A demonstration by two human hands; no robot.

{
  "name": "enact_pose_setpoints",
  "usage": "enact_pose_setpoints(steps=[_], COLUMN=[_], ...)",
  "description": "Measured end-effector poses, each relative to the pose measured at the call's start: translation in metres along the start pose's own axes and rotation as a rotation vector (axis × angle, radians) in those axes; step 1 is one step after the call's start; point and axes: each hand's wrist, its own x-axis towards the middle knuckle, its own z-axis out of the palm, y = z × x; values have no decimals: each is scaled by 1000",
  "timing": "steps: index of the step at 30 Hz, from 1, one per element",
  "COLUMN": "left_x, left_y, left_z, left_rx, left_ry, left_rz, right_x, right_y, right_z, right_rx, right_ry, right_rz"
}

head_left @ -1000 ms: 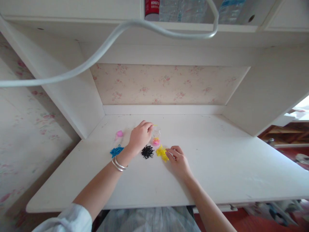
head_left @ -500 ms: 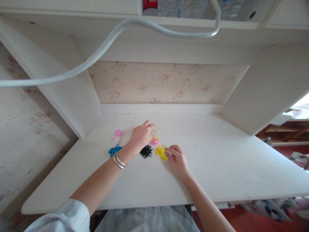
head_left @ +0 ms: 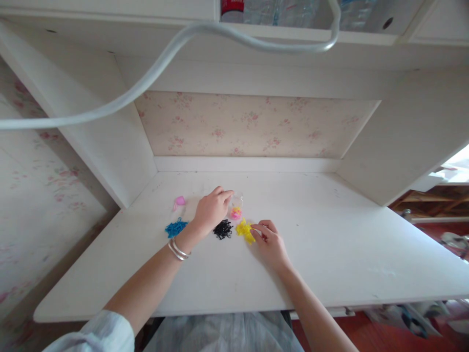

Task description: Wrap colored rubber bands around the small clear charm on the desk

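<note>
Black pile (head_left: 223,229): small dark bands heaped on the white counter (head_left: 330,254), in front of me.
Left hand (head_left: 211,211): beyond the black pile and a little to its left, back of the hand up, my fingers drawn in together beside the container; I cannot tell whether they pinch a band or touch the container's wall.
Right hand (head_left: 271,244): to the right of the black pile, my thumb and forefinger close together at the near edge of the yellow pile; whether a band is caught between them I cannot tell.
Container (head_left: 238,199): clear, just beyond the black pile and slightly to its right.
Mixed bands (head_left: 236,213): pink and yellow, gathered in the near end of the container, beyond the black pile.
Yellow pile (head_left: 245,231): just right of the black pile, with a narrow gap of counter between the two.
Blue pile (head_left: 176,228): left of the black pile, well apart from it, my left wrist passing between them.
Pink piece (head_left: 179,201): lying on the counter, beyond the black pile and well to its left.
Bracelets (head_left: 179,250): silvery, around my left wrist, left of the black pile and nearer to me.
Cable (head_left: 256,45): pale, curving across high above the black pile.
</note>
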Motion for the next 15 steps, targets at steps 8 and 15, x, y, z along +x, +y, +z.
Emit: enact_pose_setpoints(steps=[8, 15], left_x=[-27, -66], left_y=[14, 30], left_z=[8, 43], left_rx=[-112, -23], left_ry=[43, -170], left_rz=[20, 21], right_x=[5, 42], right_y=[2, -19], right_z=[1, -16], right_rx=[73, 73], right_ry=[66, 127], right_rz=[49, -2])
